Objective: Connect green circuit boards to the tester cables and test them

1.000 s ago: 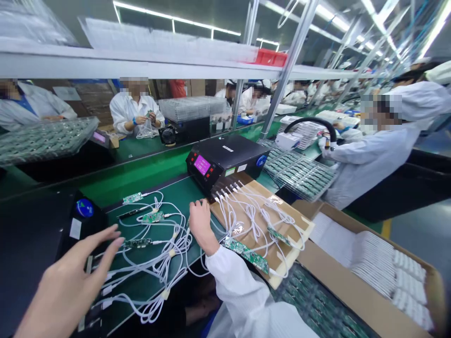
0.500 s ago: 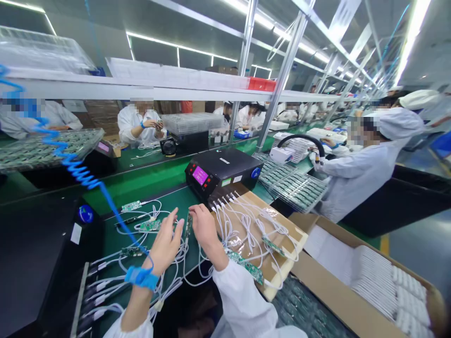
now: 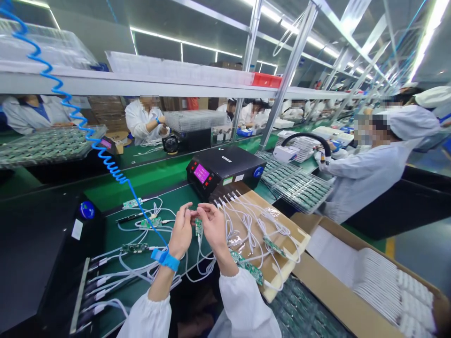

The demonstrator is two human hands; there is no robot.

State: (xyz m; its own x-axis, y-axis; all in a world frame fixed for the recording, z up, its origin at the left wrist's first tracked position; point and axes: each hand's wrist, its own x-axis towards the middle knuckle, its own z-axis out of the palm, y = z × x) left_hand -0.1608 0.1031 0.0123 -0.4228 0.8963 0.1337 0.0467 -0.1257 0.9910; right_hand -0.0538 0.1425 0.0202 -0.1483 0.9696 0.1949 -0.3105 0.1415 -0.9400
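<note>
Our right hand (image 3: 213, 226) pinches a green circuit board (image 3: 199, 228) at its top, the rest below the fingertips. We cannot tell whether our left hand (image 3: 181, 233), alongside, grips it.

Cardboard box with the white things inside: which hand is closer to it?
Right. The right hand is left of the cardboard box; the left hand is farther left.

Left grip (image 3: 181, 233) | moved rightward, now just beside right grip (image 3: 213, 229) | circuit board (image 3: 199, 228) | shifted right
</note>
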